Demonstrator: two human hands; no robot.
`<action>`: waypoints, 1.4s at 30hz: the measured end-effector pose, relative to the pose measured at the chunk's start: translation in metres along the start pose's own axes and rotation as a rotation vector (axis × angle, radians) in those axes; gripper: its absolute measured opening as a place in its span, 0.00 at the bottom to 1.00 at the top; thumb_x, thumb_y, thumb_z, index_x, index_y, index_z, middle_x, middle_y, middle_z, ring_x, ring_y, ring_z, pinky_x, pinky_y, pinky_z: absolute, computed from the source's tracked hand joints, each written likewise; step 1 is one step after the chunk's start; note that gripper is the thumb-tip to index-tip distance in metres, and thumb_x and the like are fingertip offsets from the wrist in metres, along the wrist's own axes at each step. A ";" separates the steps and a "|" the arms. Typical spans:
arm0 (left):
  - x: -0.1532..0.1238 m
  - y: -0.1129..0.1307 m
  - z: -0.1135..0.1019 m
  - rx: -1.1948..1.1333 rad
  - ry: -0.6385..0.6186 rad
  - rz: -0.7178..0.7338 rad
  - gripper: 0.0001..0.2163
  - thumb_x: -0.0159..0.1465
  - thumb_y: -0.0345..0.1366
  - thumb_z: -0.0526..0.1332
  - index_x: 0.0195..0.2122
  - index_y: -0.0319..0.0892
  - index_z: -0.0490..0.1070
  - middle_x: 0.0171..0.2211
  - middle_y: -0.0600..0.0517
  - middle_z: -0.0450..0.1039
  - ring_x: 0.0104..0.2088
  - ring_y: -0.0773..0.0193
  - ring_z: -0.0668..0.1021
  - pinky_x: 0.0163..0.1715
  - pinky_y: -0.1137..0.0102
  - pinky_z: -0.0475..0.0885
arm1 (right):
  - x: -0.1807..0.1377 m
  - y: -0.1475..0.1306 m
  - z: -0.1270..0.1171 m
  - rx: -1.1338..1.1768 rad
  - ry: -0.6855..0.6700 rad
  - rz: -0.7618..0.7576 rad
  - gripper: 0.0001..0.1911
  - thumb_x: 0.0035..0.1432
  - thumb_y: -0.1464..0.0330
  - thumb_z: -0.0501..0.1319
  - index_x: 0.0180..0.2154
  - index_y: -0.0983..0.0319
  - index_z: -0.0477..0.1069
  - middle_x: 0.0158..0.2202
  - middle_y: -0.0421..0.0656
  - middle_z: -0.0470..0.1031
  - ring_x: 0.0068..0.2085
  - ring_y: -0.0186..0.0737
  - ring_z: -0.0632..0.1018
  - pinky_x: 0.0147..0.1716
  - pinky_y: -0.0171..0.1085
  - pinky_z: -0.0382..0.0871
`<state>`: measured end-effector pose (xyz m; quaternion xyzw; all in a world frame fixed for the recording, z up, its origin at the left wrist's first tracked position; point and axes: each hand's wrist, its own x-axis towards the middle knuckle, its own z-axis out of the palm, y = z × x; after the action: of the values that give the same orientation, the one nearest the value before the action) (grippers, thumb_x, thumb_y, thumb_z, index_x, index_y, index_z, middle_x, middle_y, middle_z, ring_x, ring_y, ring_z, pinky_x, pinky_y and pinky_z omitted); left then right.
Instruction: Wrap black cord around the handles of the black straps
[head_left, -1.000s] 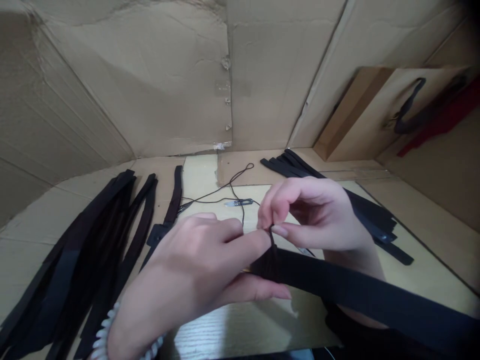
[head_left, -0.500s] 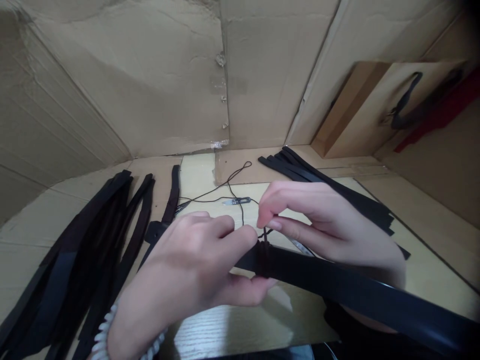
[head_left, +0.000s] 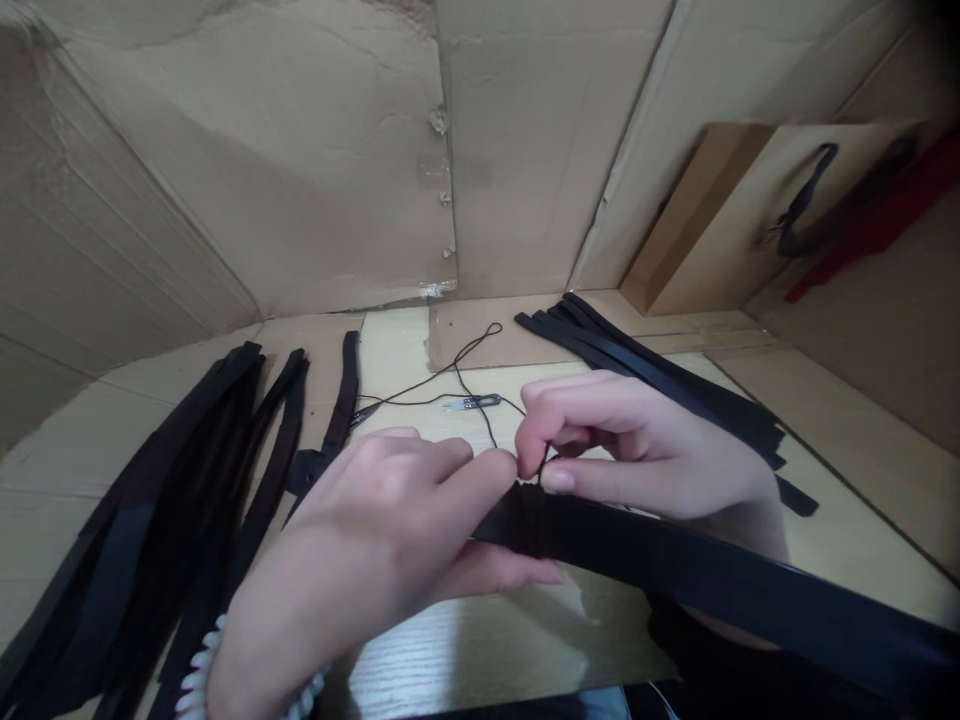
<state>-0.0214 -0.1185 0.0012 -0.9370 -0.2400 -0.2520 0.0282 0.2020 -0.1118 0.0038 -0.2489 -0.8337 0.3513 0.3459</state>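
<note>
My left hand point(head_left: 375, 540) grips the end of a long black strap point(head_left: 675, 570) between fingers and thumb. The strap runs from that grip to the lower right corner. My right hand point(head_left: 637, 455) is pinched shut just above the strap's end on a thin black thread point(head_left: 480, 410) that trails back across the table. The two hands almost touch at the strap's end. A white coiled band sits on my left wrist.
A heap of black straps point(head_left: 172, 500) lies at the left, another bundle point(head_left: 660, 385) at the back right. Small thread snips point(head_left: 474, 403) lie behind my hands. Cardboard walls point(head_left: 300, 150) enclose the wooden table point(head_left: 465, 660). A paper bag point(head_left: 780, 220) leans at the right.
My right hand has dropped lower and drawn its pinch down to the strap's end. The strap has tilted flatter. My left hand has kept its grip.
</note>
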 end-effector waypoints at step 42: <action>-0.002 -0.003 -0.008 -0.038 0.362 -0.202 0.13 0.62 0.46 0.66 0.40 0.44 0.70 0.31 0.56 0.79 0.32 0.67 0.80 0.32 0.69 0.73 | 0.017 0.027 0.049 0.150 0.469 -0.052 0.07 0.62 0.69 0.62 0.41 0.55 0.78 0.40 0.39 0.82 0.39 0.34 0.81 0.39 0.33 0.76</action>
<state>-0.0274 -0.1181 0.0067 -0.8479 -0.3191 -0.4225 0.0276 0.1594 -0.1040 -0.0353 -0.2756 -0.7082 0.3359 0.5565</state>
